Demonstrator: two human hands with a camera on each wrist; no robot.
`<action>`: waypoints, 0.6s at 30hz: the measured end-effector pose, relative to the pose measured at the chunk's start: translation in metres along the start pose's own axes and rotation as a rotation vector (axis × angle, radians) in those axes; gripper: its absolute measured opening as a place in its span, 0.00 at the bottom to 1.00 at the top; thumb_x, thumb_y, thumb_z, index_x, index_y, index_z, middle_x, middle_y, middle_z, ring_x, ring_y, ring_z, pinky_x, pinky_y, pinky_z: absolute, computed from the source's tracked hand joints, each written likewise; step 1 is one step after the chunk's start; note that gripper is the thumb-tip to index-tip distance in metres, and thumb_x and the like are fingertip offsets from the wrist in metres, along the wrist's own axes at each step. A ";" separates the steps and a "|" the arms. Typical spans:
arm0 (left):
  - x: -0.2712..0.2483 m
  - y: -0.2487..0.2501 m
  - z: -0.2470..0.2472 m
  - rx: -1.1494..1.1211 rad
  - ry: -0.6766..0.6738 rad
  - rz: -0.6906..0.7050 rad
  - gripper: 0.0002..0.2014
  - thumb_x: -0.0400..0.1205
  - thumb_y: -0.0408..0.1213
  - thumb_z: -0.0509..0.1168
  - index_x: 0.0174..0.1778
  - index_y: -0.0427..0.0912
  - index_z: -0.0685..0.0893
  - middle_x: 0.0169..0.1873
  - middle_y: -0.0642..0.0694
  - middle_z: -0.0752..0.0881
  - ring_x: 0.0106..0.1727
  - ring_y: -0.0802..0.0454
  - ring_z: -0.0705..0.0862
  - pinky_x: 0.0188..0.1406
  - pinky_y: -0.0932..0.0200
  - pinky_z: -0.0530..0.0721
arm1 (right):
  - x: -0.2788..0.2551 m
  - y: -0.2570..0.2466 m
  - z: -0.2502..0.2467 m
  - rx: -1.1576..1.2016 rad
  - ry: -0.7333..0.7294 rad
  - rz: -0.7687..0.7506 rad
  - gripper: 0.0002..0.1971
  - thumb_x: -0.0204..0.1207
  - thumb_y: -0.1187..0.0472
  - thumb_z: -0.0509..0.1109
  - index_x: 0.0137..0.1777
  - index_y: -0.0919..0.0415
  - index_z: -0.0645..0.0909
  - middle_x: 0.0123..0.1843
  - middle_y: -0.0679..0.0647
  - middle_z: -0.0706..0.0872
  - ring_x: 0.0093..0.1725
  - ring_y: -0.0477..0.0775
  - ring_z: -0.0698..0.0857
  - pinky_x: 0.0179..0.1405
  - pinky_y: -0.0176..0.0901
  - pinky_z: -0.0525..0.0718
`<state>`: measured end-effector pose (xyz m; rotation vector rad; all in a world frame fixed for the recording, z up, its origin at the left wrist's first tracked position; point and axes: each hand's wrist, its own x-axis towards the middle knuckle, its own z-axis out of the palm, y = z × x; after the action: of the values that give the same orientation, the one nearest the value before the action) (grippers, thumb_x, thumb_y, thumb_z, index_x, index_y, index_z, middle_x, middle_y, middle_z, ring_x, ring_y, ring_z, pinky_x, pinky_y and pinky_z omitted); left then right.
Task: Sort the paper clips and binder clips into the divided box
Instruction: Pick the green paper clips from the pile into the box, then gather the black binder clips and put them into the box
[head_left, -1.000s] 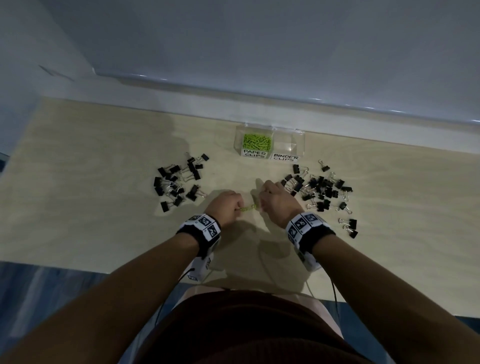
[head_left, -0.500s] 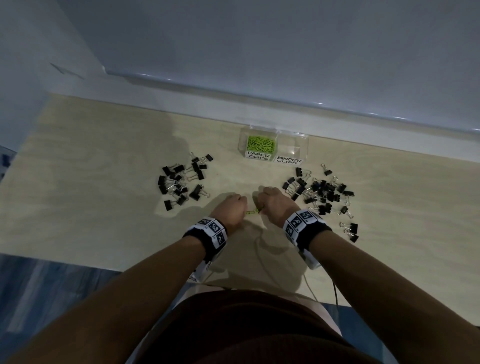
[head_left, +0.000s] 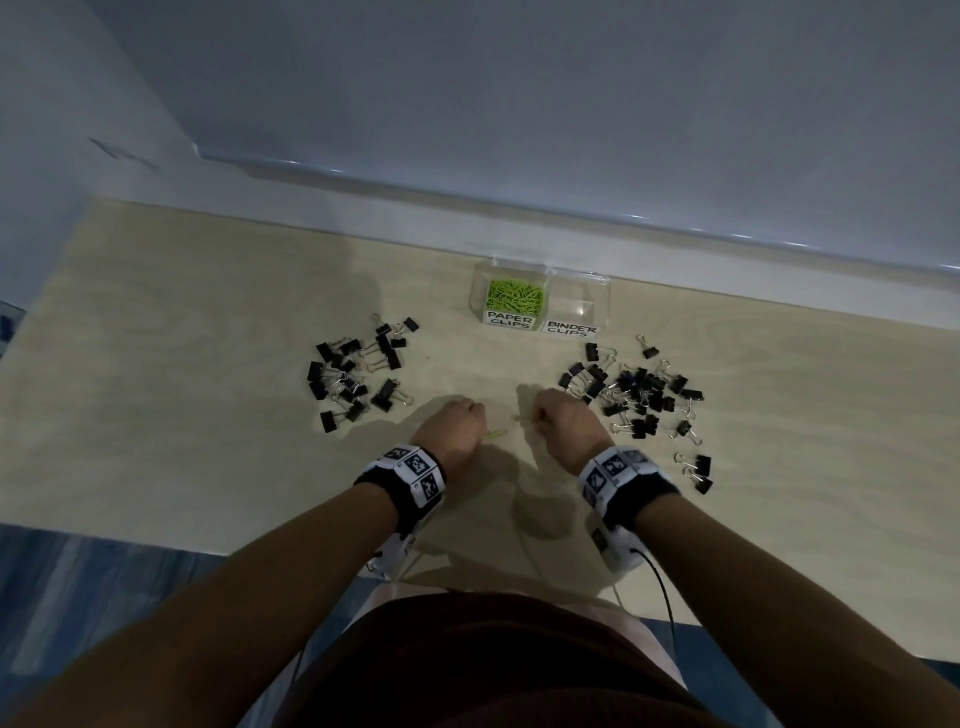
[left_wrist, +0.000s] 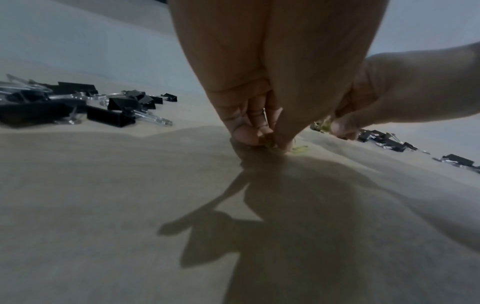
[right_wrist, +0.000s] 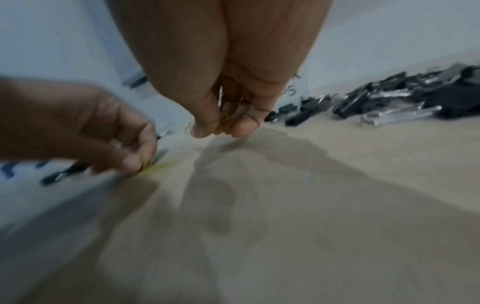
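Note:
A clear divided box stands at the table's far edge; its left cell, labelled PAPER CLIPS, holds green paper clips, and its right cell, labelled BINDER CLIPS, looks empty. Black binder clips lie in two heaps, one on the left and one on the right. Between the heaps my left hand pinches green paper clips against the tabletop. Just to its right, my right hand pinches more green paper clips slightly above the table.
The light wooden table ends at a pale ledge and wall behind the box. Three stray binder clips lie to the right of my right wrist. A cable runs from the right wristband towards my body.
The two hands have drawn slightly apart, each keeping green paper clips pinched. The head view has shifted a little to the left and forward.

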<state>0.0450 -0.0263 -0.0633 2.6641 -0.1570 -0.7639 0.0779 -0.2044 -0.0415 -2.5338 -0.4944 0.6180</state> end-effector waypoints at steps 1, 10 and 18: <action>0.002 -0.002 -0.004 0.001 -0.021 -0.009 0.13 0.82 0.27 0.53 0.59 0.31 0.76 0.61 0.35 0.77 0.64 0.39 0.73 0.64 0.47 0.74 | 0.007 0.002 -0.009 0.022 0.045 0.033 0.06 0.73 0.73 0.65 0.39 0.62 0.76 0.39 0.54 0.80 0.43 0.60 0.82 0.40 0.42 0.74; 0.039 0.009 -0.086 -0.268 0.408 0.007 0.06 0.78 0.28 0.60 0.42 0.42 0.81 0.42 0.44 0.85 0.44 0.46 0.82 0.47 0.52 0.81 | 0.104 -0.031 -0.099 0.135 0.326 0.015 0.04 0.72 0.69 0.71 0.40 0.60 0.80 0.41 0.53 0.85 0.40 0.51 0.83 0.42 0.43 0.84; 0.077 0.019 -0.125 -0.440 0.430 -0.010 0.09 0.78 0.32 0.67 0.54 0.36 0.85 0.47 0.41 0.88 0.47 0.48 0.86 0.50 0.57 0.84 | 0.063 -0.024 -0.048 -0.009 0.252 0.019 0.05 0.71 0.65 0.72 0.47 0.62 0.83 0.52 0.58 0.81 0.47 0.58 0.83 0.48 0.46 0.83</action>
<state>0.1770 -0.0206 0.0046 2.3346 0.1243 -0.1811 0.1494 -0.1746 -0.0121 -2.5795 -0.3835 0.2970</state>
